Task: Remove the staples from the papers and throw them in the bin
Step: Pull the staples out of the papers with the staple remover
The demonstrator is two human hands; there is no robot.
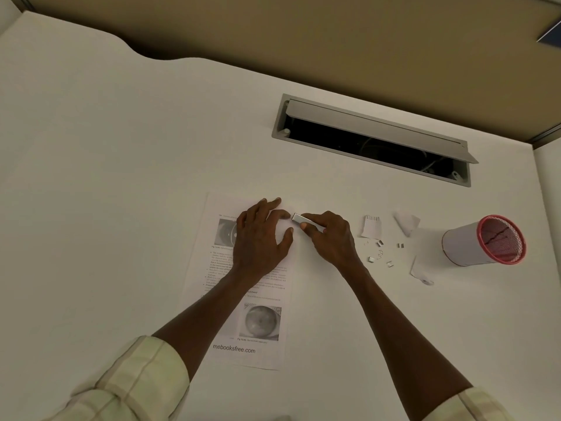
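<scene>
Lying flat on the white desk (pixel 121 177), the stapled white printed papers (pixel 243 329) with grey eye pictures sit near the front edge, their top right corner between both hands. The left hand (pixel 261 238) presses there with fingers spread straight, pinning the sheets. The right hand (pixel 329 238) pinches a small flat silver metal tool (pixel 305 221), its tip aimed at that corner; the staple itself is too small to see. This looks like the prying step. Next, the tip likely needs sliding under the staple and levering gently without tearing paper. To the right lie loose bent silver staples (pixel 381 253) and torn white paper scraps (pixel 406 223), still outside the white cylindrical bin with a red mesh rim (pixel 461 244).
</scene>
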